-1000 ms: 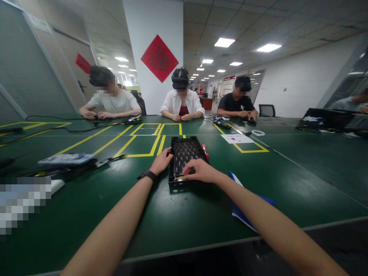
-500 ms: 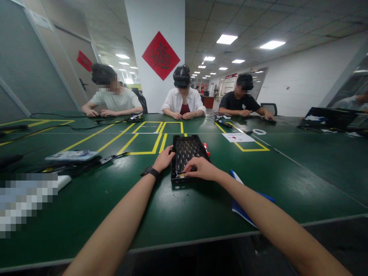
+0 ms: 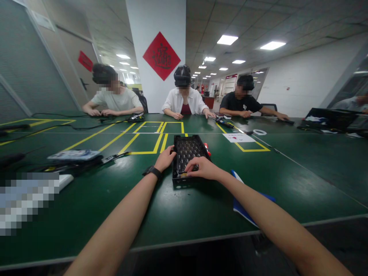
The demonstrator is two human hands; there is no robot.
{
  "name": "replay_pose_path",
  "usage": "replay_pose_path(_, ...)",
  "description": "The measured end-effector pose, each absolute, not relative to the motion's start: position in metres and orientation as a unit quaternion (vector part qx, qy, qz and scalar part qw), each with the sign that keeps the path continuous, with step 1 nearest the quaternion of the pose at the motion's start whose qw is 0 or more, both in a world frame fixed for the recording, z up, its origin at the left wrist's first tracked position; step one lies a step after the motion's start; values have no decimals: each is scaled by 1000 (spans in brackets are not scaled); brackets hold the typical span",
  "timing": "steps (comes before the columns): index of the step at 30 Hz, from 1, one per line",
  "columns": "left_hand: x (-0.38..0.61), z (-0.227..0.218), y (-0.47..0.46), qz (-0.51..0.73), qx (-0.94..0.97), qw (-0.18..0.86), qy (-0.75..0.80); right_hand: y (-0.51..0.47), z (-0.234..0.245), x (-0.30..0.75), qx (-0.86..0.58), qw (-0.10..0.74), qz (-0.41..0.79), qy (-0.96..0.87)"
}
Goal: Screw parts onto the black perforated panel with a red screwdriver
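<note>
A shallow black box (image 3: 188, 147) lies on the table in front of me, its inside showing rows of small pale spots. My left hand (image 3: 165, 159) holds the box's left wall, thumb near the rim and a black band on the wrist. My right hand (image 3: 201, 168) reaches over the box's right side into its near end, with thumb and forefinger bent together. At those fingertips is a small yellowish piece (image 3: 183, 175), partly hidden by the fingers. A red object (image 3: 207, 149) shows just beyond the box's right wall.
A blue and white item (image 3: 244, 211) lies under my right forearm. Left are a flat device on cables (image 3: 74, 155) and a white-edged object (image 3: 66, 180). Yellow tape, a printed sheet (image 3: 237, 138) and a tape roll (image 3: 259, 132) lie farther off. Several people sit across the table.
My hands and the box stay almost the same. Across the table, the white-shirted person's hand has moved out toward the cables, and the black-shirted person's arm reaches farther right.
</note>
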State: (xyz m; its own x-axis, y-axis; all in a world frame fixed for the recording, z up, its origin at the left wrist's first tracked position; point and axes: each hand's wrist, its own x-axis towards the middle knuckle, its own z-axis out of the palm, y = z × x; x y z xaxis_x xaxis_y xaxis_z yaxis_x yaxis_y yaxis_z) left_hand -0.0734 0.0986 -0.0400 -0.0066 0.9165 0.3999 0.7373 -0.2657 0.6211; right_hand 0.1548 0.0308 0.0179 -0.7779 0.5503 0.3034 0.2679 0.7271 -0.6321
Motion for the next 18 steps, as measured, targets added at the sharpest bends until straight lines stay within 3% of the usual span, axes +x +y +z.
replay_pose_path(18, -75, -42, 101, 391, 695, 109, 593, 29, 19, 154, -223, 250, 283, -898)
